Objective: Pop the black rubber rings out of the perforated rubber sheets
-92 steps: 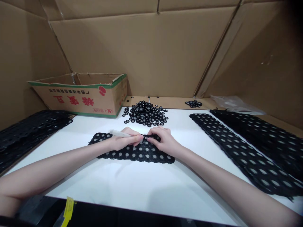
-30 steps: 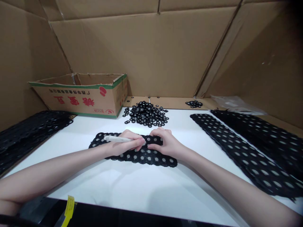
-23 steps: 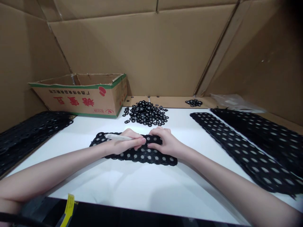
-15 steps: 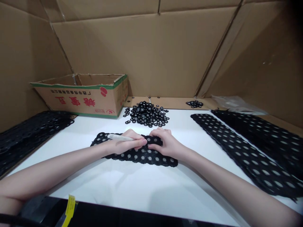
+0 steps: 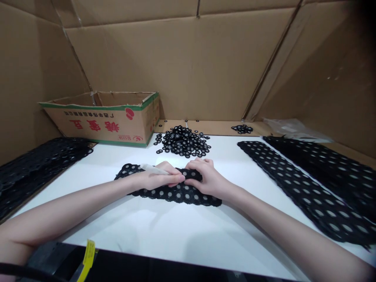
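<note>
A black strip with rows of pale round spots (image 5: 188, 196) lies across the white board in front of me. My left hand (image 5: 164, 176) rests over its left half, fingers closed round a white pen-like tool (image 5: 152, 169) whose tip end is hidden by the fingers. My right hand (image 5: 205, 176) is on the strip's upper edge, thumb and fingers curved around a part of it. The fingertips of both hands nearly meet near the middle of the strip. Behind them is a heap of small black rings (image 5: 183, 143).
A cardboard box (image 5: 102, 125) stands at the back left. Black lace-like pieces (image 5: 38, 160) lie at the left. Two spotted black strips, the nearer one (image 5: 293, 182) on the board, lie at the right. A small ring pile (image 5: 242, 129) and clear plastic (image 5: 295, 129) are behind.
My left hand has moved slightly to the right, and the white tool's rear end has shifted right with it. My right hand still holds the strip in much the same pose.
</note>
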`<control>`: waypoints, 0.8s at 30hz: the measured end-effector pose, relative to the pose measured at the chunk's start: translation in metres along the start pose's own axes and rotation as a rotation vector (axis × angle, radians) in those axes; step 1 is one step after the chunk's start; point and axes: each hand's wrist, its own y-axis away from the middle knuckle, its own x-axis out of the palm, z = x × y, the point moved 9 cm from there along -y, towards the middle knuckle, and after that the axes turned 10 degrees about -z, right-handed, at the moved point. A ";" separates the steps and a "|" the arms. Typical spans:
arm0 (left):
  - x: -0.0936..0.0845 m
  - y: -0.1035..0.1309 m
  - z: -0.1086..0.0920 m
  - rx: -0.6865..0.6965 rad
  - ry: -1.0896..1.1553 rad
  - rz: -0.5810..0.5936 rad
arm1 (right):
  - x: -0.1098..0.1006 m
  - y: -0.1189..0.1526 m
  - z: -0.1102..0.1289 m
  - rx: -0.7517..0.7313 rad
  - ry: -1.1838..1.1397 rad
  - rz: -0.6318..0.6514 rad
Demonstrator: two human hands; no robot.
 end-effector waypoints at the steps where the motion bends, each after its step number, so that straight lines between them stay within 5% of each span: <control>1: 0.001 0.001 0.000 0.003 -0.010 -0.004 | 0.000 0.000 -0.001 0.002 -0.001 -0.001; 13: -0.004 0.008 0.004 -0.035 0.048 -0.105 | 0.000 0.003 -0.009 0.103 0.000 0.084; 24: -0.010 0.011 -0.011 0.086 -0.096 -0.236 | -0.003 0.000 -0.012 0.107 -0.059 0.077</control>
